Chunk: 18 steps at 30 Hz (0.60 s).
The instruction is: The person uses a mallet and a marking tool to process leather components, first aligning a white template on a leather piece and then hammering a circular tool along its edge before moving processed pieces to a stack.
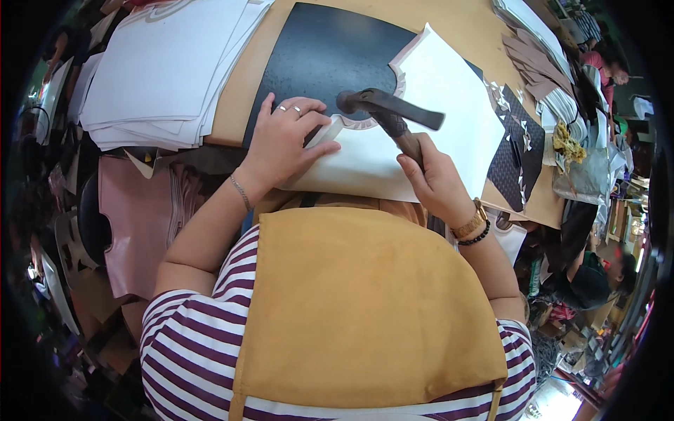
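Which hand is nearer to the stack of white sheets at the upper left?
Left. The left hand is just right of the stack of white sheets, apart from it, on the white piece; the right hand is farther right, gripping the hammer.

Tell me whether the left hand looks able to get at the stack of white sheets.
Probably yes: the left hand would have to leave the white panel, but nothing seems to stand between it and the stack of white sheets.
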Motion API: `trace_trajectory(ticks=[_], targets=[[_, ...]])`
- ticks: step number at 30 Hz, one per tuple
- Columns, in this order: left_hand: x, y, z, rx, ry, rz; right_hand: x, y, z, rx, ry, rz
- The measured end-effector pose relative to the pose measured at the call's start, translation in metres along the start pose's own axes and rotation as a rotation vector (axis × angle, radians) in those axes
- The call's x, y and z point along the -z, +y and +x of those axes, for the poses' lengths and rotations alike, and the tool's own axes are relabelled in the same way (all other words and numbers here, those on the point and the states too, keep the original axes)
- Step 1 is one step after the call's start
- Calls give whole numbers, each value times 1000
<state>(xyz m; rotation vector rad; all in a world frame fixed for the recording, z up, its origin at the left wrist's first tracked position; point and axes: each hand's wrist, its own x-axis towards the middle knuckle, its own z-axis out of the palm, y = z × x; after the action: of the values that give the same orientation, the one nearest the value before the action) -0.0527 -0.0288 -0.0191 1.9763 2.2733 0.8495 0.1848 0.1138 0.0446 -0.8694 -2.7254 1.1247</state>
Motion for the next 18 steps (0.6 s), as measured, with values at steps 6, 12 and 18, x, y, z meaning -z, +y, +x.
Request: trace_trajectory(ticks=[6, 12, 18], targets=[[-3, 4, -5, 134, 38, -35, -2, -4, 11, 6, -15, 54], [-2, 8, -3, 152, 71, 23, 0, -1, 13, 33, -17, -61], [-3, 8, 12, 103, 52, 65, 4, 6, 5, -84, 42, -25]])
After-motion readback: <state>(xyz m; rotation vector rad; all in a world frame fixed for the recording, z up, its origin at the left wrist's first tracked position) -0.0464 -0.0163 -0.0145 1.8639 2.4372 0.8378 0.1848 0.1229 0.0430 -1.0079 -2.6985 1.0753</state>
